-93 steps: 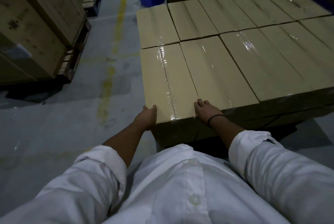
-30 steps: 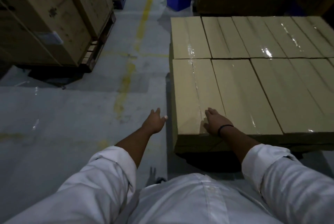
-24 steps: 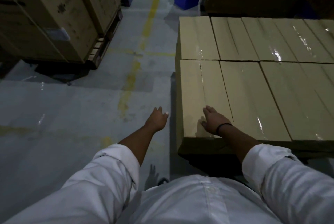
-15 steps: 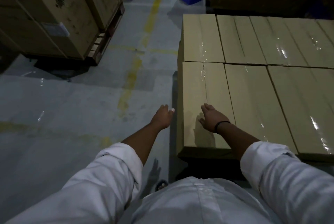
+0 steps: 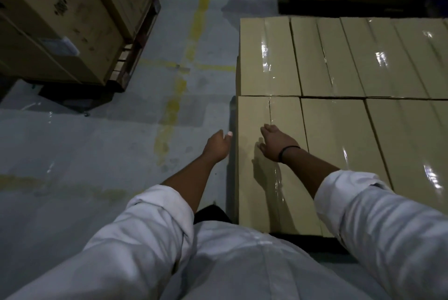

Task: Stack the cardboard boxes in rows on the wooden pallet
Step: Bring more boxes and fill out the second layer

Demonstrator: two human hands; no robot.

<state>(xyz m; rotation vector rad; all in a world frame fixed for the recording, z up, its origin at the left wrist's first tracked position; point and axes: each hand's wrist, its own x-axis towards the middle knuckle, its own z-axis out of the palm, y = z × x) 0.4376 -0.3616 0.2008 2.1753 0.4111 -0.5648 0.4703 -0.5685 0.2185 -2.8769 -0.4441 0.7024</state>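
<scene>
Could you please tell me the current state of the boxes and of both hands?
Corner box: taped shut, in the near row.
Other boxes: taped shut, lying in two rows.
Left hand: open, beside the corner box's left side.
Right hand: open, over the corner box's top.
Large cartons: upright on a pallet.

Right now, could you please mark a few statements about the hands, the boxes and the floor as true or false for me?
1. The right hand is above the top of the near-left cardboard box. True.
2. The left hand grips a box. False: it holds nothing and reaches out beside that box's left side, over the floor.
3. A black band is on the right wrist. True.
4. The painted floor line is red. False: it is yellow.
</scene>
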